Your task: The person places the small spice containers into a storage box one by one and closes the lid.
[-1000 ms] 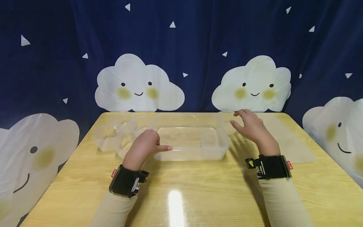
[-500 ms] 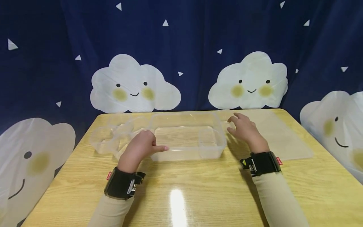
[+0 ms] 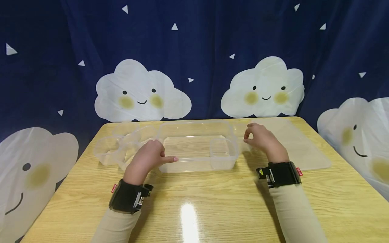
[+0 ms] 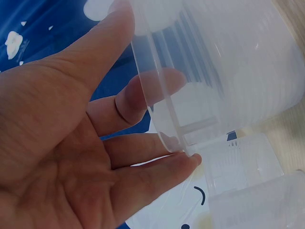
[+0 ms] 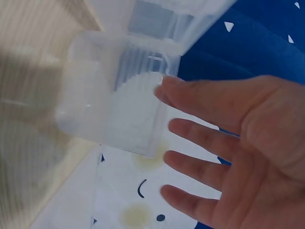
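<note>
A large clear plastic box (image 3: pixel 188 165) stands on the table in the head view. My left hand (image 3: pixel 147 158) grips its rim near the left end; in the left wrist view the thumb and a finger (image 4: pixel 167 81) lie on either side of the clear wall. Beside the box's right end is a small clear plastic container (image 5: pixel 86 90), hard to make out in the head view. My right hand (image 3: pixel 264 140) pinches its rim between thumb and forefinger, while the other fingers (image 5: pixel 200 164) stay spread outside it. Another small clear container (image 3: pixel 223 155) sits inside the box's right end.
Several small clear containers (image 3: pixel 106 153) stand grouped left of the box, close to my left hand. A flat translucent sheet or lid (image 3: pixel 299 145) lies at the right of the wooden table (image 3: pixel 231 206). A blue curtain (image 3: pixel 206 67) with clouds hangs behind.
My right hand has come down to the small container's rim, and its thumb and forefinger have closed on it. The left hand keeps its hold on the box. The head view has shifted slightly.
</note>
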Demonstrator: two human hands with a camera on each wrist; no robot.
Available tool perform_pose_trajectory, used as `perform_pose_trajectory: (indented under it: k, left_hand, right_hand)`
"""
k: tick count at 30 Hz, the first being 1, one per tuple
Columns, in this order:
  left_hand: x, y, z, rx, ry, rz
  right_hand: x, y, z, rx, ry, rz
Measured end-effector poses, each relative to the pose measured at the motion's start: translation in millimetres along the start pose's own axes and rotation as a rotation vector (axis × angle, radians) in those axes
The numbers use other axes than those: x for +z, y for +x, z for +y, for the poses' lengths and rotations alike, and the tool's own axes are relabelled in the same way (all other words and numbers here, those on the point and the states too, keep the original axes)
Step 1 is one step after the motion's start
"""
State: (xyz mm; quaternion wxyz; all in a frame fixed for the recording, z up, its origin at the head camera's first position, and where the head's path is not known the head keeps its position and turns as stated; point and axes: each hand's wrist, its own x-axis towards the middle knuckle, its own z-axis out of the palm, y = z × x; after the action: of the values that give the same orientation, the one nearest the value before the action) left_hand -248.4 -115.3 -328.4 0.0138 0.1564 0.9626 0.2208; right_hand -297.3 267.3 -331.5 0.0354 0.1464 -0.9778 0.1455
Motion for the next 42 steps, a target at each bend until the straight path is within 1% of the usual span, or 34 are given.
perform_pose_trajectory:
  k: [4, 6, 8, 12, 14, 19, 22, 29, 35, 42]
  left_hand:
    - [-0.3, 0.0, -0.1, 0.001, -0.012, 0.008]
    - [-0.6, 0.1, 0.1, 0.004, -0.017, 0.011]
    - [-1.1, 0.2, 0.3, 0.006, -0.020, 0.012]
    - [-1.8, 0.7, 0.3, 0.003, -0.023, 0.015]
    - [-1.9, 0.7, 0.4, 0.008, -0.024, 0.013]
    - [-1.1, 1.6, 0.6, 0.006, -0.015, -0.005]
    - [-0.3, 1.9, 0.6, -0.003, -0.005, -0.012]
    - [0.0, 1.7, 0.7, -0.008, 0.017, -0.006]
    - [-0.9, 0.5, 0.4, -0.006, 0.024, -0.003]
    - [-2.3, 0.1, 0.6, -0.010, 0.031, 0.000]
  right_hand:
    - [-10.5, -4.5, -0.1, -0.044, 0.027, -0.056]
    - [-15.1, -7.4, 0.0, -0.048, 0.031, -0.080]
    - [-18.3, -10.0, -0.2, -0.037, 0.038, -0.088]
    - [-19.8, -11.4, -2.7, 0.011, 0.068, -0.050]
    - [-18.0, -10.4, -3.4, 0.043, 0.087, -0.045]
    - [-11.6, -8.2, -2.0, 0.106, 0.105, -0.121]
    - [-8.9, -7.9, -0.8, 0.119, 0.114, -0.141]
    - [-3.0, -6.2, 3.6, 0.125, 0.142, -0.119]
    - [1.4, -3.8, 5.6, 0.148, 0.168, -0.103]
    - [3.0, -4.2, 4.1, 0.169, 0.167, -0.085]
